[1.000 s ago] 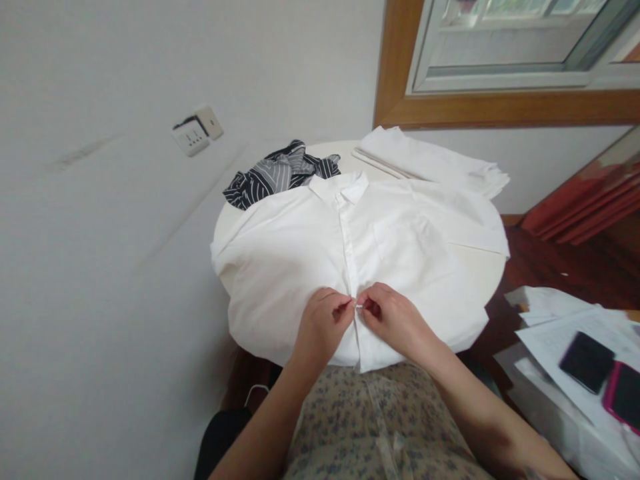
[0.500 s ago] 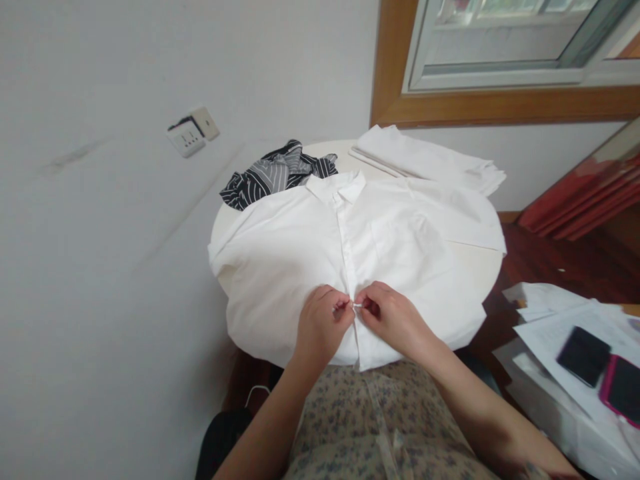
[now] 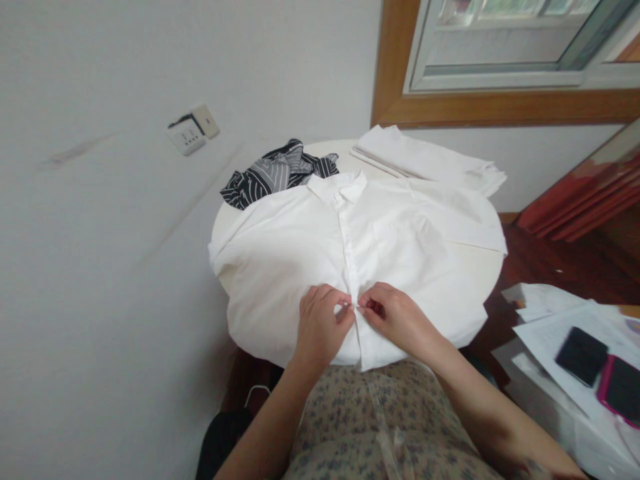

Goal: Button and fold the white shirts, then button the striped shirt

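Head view is showing me the shirt (image 3: 290, 257) lying front up across the middle of the table (image 3: 483, 267), probably so the placket (image 3: 345, 233) is facing both hands. At six o'clock, left hand (image 3: 324, 323) and right hand (image 3: 397, 317) are pinching it, fingers nearly closed; their tips are hiding what exactly is between. Striped cloth (image 3: 270, 175) at eleven and white stack (image 3: 420, 153) at one are lying aside, perhaps for leaving room.

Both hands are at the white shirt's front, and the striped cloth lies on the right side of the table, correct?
Not quite: the head view shows the striped cloth on the left side of the table. The left hand and right hand are indeed at the front of the white shirt.
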A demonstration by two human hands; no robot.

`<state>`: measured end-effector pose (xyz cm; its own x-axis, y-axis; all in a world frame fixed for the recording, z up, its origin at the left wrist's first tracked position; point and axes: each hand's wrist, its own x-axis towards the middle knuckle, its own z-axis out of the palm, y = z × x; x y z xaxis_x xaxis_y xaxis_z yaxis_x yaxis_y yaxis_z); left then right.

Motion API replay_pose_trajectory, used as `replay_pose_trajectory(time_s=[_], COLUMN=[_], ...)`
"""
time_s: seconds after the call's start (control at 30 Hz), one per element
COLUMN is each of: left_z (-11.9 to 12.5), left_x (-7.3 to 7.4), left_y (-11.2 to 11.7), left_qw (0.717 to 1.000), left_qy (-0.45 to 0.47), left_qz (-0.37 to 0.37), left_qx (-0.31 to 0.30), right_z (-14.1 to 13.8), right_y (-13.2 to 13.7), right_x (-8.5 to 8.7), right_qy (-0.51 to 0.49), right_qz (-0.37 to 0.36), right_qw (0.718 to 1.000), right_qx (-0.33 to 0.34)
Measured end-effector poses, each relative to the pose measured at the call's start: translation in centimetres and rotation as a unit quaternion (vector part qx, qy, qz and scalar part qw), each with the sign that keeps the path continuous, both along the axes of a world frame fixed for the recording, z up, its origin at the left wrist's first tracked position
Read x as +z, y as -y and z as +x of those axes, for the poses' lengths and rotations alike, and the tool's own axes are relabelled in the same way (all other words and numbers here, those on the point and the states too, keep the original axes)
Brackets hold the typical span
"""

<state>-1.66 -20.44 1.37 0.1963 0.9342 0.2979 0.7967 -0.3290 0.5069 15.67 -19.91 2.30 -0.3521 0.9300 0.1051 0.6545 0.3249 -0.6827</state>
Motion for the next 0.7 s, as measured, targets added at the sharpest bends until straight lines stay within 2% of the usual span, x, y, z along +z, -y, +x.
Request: replay_pose_trajectory(time_s=[0.17,0.47,0.7], left_z=[-0.01,-0.12,-0.13], left_x=[0.09,0.16,0.0], left_y=[-0.01,-0.04,-0.14], left_qw=[1.0,1.0,1.0], left_qy=[-0.002,-0.002,0.001], left_qz=[-0.003,0.01,0.009], left_qx=[-0.002,-0.021,-0.012], right_z=[0.04,-0.36,-0.58], right_y=[0.21,0.33,0.69], right_x=[-0.01,0.41,0.19], right_qy=[0.0,0.006,0.018], right_qz=[-0.003,-0.009,0.004], right_qw=[1.0,1.0,0.999], right_qx=[0.008,-0.016,-0.033])
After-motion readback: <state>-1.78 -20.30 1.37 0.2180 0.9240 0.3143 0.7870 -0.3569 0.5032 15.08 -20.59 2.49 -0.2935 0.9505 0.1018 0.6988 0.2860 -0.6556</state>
